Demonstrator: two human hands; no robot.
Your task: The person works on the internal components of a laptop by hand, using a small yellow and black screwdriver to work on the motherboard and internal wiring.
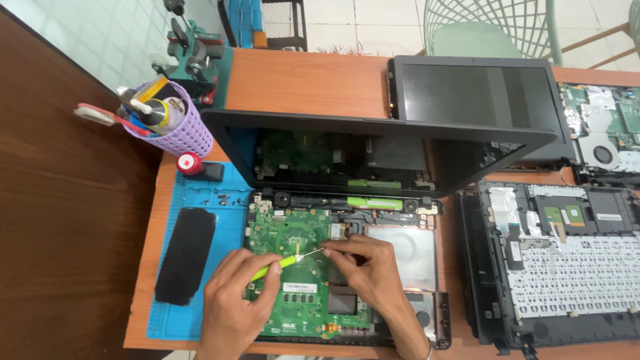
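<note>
A green circuit board (297, 267) lies inside an opened black laptop base (427, 313) on a wooden table (300, 83). Over the board's middle, the left hand (233, 303) grips a green-handled screwdriver (283, 263), fingers curled narrowly around the handle. The right hand (370, 267) reaches in from the board's right; its pinched fingertips (329, 250) touch the screwdriver's metal tip, just above the board.

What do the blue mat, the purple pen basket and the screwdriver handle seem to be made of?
Blue mat: probably silicone or rubber, matte, with moulded compartments. Purple basket: plastic, slightly glossy lattice of holes. Screwdriver handle, in the left hand: likely smooth plastic, bright yellow-green.
</note>
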